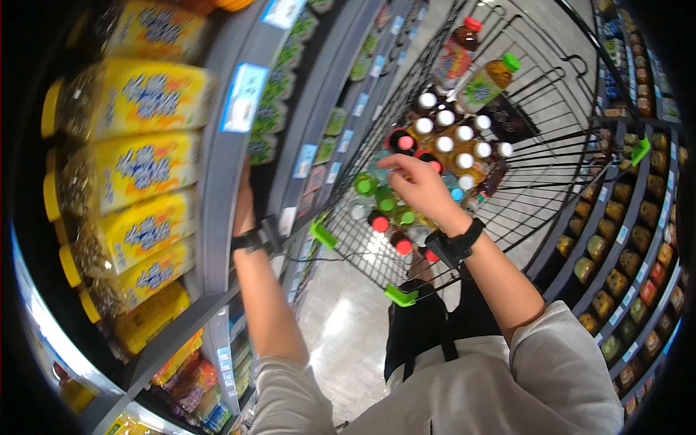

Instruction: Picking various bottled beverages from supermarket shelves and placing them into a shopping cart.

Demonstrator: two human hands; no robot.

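Note:
My left hand (pixel 244 206) reaches behind the grey shelf edge (pixel 217 196) on the left. Its fingers are hidden, so what they touch does not show. Green-labelled packs (pixel 268 119) stand deeper on the shelf near it. My right hand (pixel 417 185) hovers over the shopping cart (pixel 536 192), its fingers loosely bent and nothing visible in them. Beneath and around it stand several bottles: white-capped bottles (pixel 464 133), green-capped bottles (pixel 365 184) and red-capped bottles (pixel 380 222). A large red-capped bottle (pixel 457 54) and a large green-capped bottle (pixel 487 83) lean at the cart's far end.
Large yellow-labelled bottles (pixel 148 170) fill the near left shelf, with price tags (pixel 244 98) along its edge. Bagged goods (pixel 190 370) sit lower down. A dark flat box (pixel 510 116) lies in the cart. Shelves of small packaged goods (pixel 612 239) line the right side.

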